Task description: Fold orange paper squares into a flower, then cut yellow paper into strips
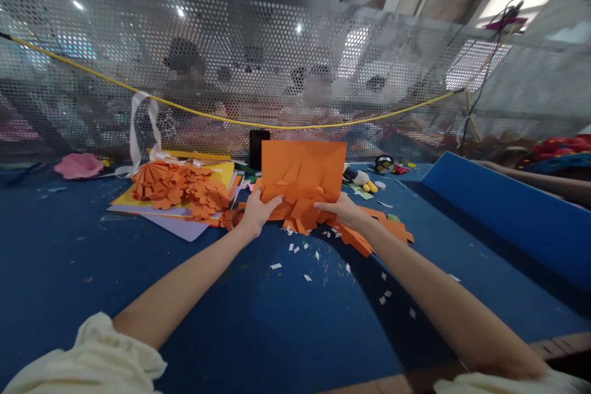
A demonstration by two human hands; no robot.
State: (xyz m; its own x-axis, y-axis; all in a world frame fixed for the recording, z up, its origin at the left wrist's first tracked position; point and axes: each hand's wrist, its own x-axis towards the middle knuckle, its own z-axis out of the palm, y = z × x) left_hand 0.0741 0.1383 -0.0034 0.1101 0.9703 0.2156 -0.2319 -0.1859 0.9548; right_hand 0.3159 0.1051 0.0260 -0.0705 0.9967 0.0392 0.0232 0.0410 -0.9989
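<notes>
An orange paper sheet (pixel 305 160) stands upright in front of me, held at its lower corners. My left hand (pixel 257 214) pinches the left side, thumb on the near face. On the right side, my right hand (pixel 344 209) grips the sheet the same way. Folds or loose orange pieces show against its lower part; I cannot tell whether they are attached. Cut orange paper pieces (pixel 388 228) lie beneath and to the right of my hands. Small white paper scraps (pixel 276 266) are scattered on the blue table (pixel 258 332) nearer to me.
Orange paper flowers (pixel 166 191) rest on stacked coloured paper (pixel 184 229) at left. Beyond are a pink paper flower (pixel 79 166), a black upright object (pixel 258 149) and a tape roll (pixel 384 164). A blue board (pixel 508 215) rises at right, near another person's arm (pixel 535 178). A yellow cord (pixel 286 127) crosses the mesh.
</notes>
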